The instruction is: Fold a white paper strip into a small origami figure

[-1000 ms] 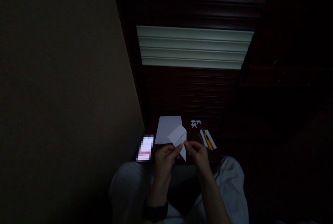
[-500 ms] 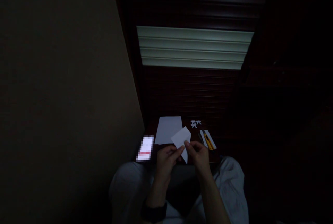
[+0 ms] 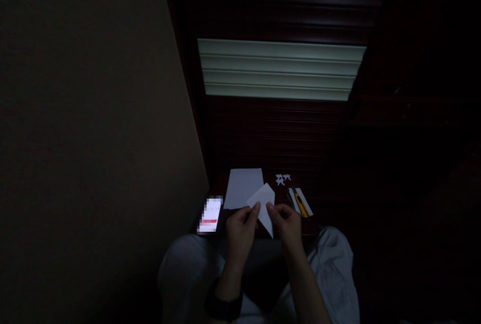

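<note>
Between my hands is a folded piece of white paper (image 3: 265,208), kite-shaped, its long point toward me. My left hand (image 3: 240,228) pinches its left edge, thumb on top. On the right edge, my right hand (image 3: 286,221) grips it the same way; the fingers beneath the paper are hidden. Behind the folded paper, a white sheet (image 3: 243,186) lies flat on the small dark table (image 3: 221,181), partly covered in my view by the folded piece.
Several small white folded paper shapes (image 3: 280,179) sit at the table's back right. A yellow utility knife (image 3: 301,205) rests on a white strip (image 3: 308,209) beside my right hand. A lit phone (image 3: 210,214) lies at the left. A wall (image 3: 131,113) rises on the left.
My left thumb has moved up and left from the paper's middle to its left edge. The lower point has shifted slightly right. My right hand has barely moved.
</note>
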A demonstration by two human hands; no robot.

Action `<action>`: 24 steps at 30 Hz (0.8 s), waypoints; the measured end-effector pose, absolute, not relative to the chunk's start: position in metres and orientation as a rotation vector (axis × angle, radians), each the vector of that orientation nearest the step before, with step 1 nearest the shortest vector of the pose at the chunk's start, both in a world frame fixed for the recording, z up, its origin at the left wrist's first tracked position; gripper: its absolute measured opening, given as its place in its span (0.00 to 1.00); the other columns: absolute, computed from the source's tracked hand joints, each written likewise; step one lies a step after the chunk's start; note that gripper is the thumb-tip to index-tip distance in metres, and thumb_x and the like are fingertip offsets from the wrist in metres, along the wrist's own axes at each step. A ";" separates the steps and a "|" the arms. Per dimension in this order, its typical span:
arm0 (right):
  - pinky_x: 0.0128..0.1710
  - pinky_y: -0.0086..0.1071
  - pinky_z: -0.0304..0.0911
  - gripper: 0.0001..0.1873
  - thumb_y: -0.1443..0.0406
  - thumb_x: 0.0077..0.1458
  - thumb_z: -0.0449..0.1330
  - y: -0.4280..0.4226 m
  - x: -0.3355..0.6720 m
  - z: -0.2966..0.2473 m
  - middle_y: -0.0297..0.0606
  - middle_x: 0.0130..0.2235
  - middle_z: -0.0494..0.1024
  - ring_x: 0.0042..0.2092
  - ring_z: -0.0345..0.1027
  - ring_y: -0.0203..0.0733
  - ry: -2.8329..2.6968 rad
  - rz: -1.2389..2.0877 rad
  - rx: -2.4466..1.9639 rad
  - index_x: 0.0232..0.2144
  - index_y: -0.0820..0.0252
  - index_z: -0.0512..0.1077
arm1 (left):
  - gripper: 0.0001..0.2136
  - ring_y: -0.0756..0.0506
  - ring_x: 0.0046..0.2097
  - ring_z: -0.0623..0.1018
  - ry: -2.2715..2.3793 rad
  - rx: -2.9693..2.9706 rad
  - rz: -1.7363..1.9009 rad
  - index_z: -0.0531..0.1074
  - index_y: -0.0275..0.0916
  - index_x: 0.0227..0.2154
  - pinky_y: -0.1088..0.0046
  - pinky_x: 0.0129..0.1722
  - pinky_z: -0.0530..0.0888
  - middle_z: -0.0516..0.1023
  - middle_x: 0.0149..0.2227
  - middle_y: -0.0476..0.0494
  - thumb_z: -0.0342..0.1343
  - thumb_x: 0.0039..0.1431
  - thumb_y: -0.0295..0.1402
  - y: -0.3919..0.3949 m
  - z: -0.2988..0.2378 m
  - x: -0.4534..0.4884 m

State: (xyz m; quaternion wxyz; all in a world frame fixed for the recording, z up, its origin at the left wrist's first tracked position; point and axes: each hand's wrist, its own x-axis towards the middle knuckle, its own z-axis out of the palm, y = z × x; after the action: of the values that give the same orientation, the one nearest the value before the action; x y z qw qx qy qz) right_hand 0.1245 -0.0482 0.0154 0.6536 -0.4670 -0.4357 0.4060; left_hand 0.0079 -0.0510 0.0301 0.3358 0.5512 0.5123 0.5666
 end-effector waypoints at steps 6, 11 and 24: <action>0.22 0.25 0.51 0.14 0.59 0.46 0.61 -0.048 0.127 0.019 0.28 0.18 0.62 0.22 0.53 0.31 -0.986 0.911 -1.019 0.18 0.63 0.66 | 0.17 0.53 0.19 0.64 1.386 1.509 1.442 0.62 0.37 0.15 0.79 0.20 0.59 0.62 0.14 0.54 0.51 0.53 0.42 -0.051 0.029 0.010; 0.21 0.25 0.50 0.15 0.60 0.46 0.61 -0.048 0.130 0.019 0.27 0.17 0.61 0.21 0.52 0.31 -0.984 0.910 -1.017 0.16 0.63 0.65 | 0.17 0.53 0.19 0.63 1.390 1.545 1.434 0.61 0.37 0.15 0.79 0.20 0.59 0.61 0.14 0.54 0.51 0.53 0.42 -0.049 0.026 0.010; 0.23 0.26 0.52 0.14 0.60 0.47 0.60 -0.024 0.146 0.012 0.28 0.19 0.62 0.23 0.54 0.32 -1.121 0.861 -1.020 0.17 0.62 0.65 | 0.17 0.54 0.20 0.60 1.403 1.645 1.445 0.58 0.37 0.14 0.79 0.21 0.56 0.57 0.15 0.56 0.51 0.53 0.41 -0.039 0.021 0.011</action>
State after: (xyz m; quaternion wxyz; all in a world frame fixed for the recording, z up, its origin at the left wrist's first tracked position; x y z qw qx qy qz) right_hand 0.1462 -0.0244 0.0119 0.6435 -0.4479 -0.4924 0.3780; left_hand 0.0111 -0.0387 0.0213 0.2673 0.6094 0.5199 0.5355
